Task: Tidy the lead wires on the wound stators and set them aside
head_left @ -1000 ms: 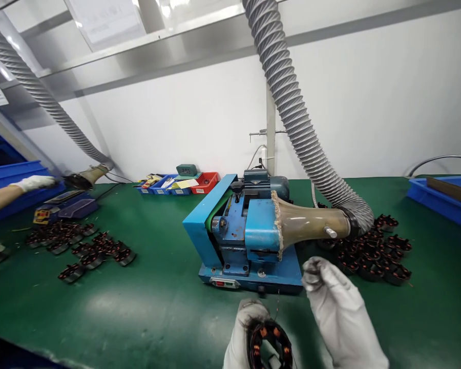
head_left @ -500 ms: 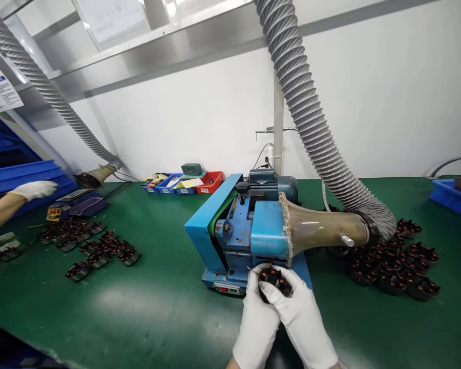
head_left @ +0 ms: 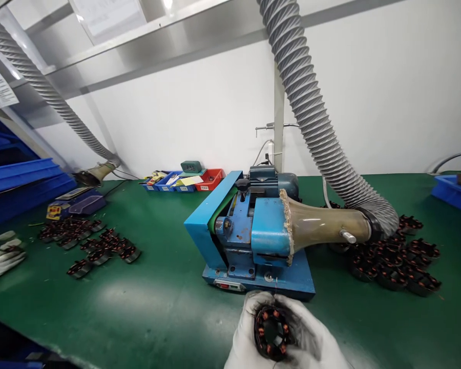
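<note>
Both my hands wear white gloves and grip one black stator ring [head_left: 273, 332] with copper windings, low in the picture. My left hand [head_left: 244, 341] curls round its left side, and my right hand [head_left: 315, 342] wraps its right side. They are held just in front of a blue benchtop machine [head_left: 249, 236], a short way clear of its base. A thin wire end rises from the ring toward the machine.
A grey ribbed hose [head_left: 322, 128] feeds the machine's funnel [head_left: 322, 225]. Several stators are piled at the right [head_left: 392, 256] and more at the left [head_left: 88, 241]. Another person's gloved hand [head_left: 0, 261] lies at the far left. Small bins [head_left: 184, 182] stand at the back.
My hands drew the stator back from the machine's front toward me. The other person's raised arm at the left dropped, and a gloved hand now lies on the mat.
</note>
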Demonstrator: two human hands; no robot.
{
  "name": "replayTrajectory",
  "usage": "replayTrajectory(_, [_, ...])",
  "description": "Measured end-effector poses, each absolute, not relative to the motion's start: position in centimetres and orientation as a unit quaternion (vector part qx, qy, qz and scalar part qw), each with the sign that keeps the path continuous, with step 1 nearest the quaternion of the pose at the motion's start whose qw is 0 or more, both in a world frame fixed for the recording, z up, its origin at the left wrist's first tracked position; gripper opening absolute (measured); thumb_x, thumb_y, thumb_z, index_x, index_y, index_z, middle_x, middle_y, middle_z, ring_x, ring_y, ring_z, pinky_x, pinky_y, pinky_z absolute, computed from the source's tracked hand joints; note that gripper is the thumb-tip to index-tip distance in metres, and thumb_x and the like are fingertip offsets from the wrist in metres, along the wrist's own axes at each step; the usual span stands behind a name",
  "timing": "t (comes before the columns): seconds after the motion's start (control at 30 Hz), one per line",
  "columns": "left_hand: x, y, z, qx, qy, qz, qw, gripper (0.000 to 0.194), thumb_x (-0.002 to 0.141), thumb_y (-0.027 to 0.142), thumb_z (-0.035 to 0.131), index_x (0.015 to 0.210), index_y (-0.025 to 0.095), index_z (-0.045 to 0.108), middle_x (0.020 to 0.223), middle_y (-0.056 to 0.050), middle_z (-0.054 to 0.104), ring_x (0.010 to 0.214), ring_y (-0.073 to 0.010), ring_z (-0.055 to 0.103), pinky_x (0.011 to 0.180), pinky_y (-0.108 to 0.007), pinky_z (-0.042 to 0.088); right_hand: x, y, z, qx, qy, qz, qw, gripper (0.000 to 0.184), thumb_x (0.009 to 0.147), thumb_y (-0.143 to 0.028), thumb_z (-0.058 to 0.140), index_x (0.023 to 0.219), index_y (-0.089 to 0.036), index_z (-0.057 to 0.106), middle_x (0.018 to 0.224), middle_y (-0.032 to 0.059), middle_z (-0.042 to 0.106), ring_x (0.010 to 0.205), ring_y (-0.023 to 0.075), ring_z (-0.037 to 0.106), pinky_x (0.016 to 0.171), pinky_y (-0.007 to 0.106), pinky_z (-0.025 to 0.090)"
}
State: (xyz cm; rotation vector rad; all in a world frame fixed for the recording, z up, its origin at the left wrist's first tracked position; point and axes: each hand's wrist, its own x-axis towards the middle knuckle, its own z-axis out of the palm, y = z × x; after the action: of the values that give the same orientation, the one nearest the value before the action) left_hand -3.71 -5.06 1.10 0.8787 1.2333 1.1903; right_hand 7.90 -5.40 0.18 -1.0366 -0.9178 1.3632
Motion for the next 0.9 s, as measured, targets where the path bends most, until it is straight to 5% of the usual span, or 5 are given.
replayTrajectory(0.33, [-2.9, -5.0, 2.4, 0.195, 0.412, 0.456, 0.764, 0.027, 0.058, 0.042, 0.075, 0.061, 0.019, 0.063, 0.068, -0.003, 0.067, 0.073, -0.0213, 0.067, 0.067, -0.031, 0.054, 9.7, -5.9, 3.9, -0.398, -0.539, 0.525, 0.524, 0.004, 0.067, -0.031, 0.074, 0.066, -0.027, 0.075, 0.060, 0.0004, 0.060, 0.056, 0.0158, 0.058, 0.055, 0.025, 0.049])
replayTrajectory(0.47, [-2.2, -5.5, 2.9, 0.167, 0.375, 0.465, 0.784, 0.042, 0.051, 0.059, 0.073, 0.056, 0.019, 0.058, 0.056, -0.003, 0.060, 0.073, -0.0247, 0.067, 0.072, -0.037, 0.054, 9.4, -5.9, 4.4, -0.322, -0.322, 0.658, 0.600, 0.028, 0.066, -0.047, 0.074, 0.057, -0.022, 0.065, 0.049, -0.0044, 0.048, 0.042, 0.0086, 0.043, 0.040, 0.020, 0.039])
replayTrajectory(0.63, [-3.9, -7.1, 2.2, 0.189, 0.359, 0.492, 0.770, 0.073, 0.034, 0.061, 0.079, 0.093, 0.022, 0.064, 0.097, -0.010, 0.067, 0.099, -0.0334, 0.062, 0.084, -0.043, 0.049, 9.8, -6.7, 4.4, -0.360, -0.424, 0.515, 0.652, 0.021, 0.061, -0.039, 0.079, 0.079, -0.029, 0.073, 0.071, 0.0013, 0.061, 0.058, 0.0155, 0.059, 0.053, 0.027, 0.051])
replayTrajectory(0.77, [-3.9, -6.7, 0.9, 0.157, 0.350, 0.483, 0.787, 0.055, 0.058, 0.059, 0.071, 0.097, 0.021, 0.065, 0.106, -0.010, 0.067, 0.112, -0.0281, 0.056, 0.097, -0.037, 0.042, 9.0, -7.0, 3.5, -0.443, -0.587, 0.348, 0.581, 0.024, 0.064, -0.024, 0.076, 0.086, -0.033, 0.077, 0.083, 0.0059, 0.067, 0.073, 0.0214, 0.065, 0.066, 0.030, 0.054])
replayTrajectory(0.9, [-3.7, -5.5, -0.2, 0.130, 0.366, 0.451, 0.803, 0.035, 0.067, 0.049, 0.068, 0.081, 0.017, 0.066, 0.082, -0.007, 0.071, 0.088, -0.0244, 0.067, 0.086, -0.037, 0.048, 9.0, -6.6, 3.1, -0.416, -0.380, 0.530, 0.633, 0.012, 0.068, -0.033, 0.075, 0.073, -0.023, 0.077, 0.062, 0.0048, 0.066, 0.046, 0.0144, 0.057, 0.040, 0.023, 0.049])
